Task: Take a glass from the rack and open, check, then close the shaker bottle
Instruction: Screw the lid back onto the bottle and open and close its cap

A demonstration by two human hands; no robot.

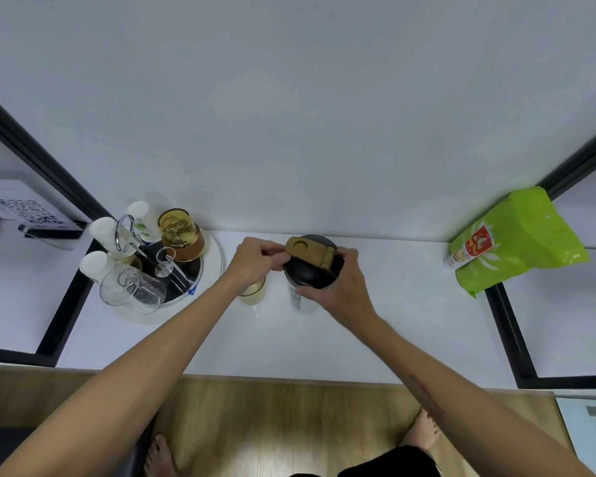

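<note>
The shaker bottle [302, 299] stands upright on the white counter [393, 321], clear-bodied with a black lid [307, 275]. Its tan flip cap [308, 253] is raised on its hinge. My left hand [255, 258] pinches the front end of that flap. My right hand [338, 287] grips the lid's rim and the bottle top from the right. A pale amber glass [253, 291] stands on the counter just left of the bottle, partly hidden under my left wrist. The round cup rack [159, 259] sits at the left with several glasses and white cups upside down on its pegs.
A green pouch [516, 239] leans against the wall at the right. Black frame bars [506, 335] border the counter on both sides. A card with QR codes [31, 210] stands at far left. My bare feet [159, 456] are on the wooden floor below the counter edge.
</note>
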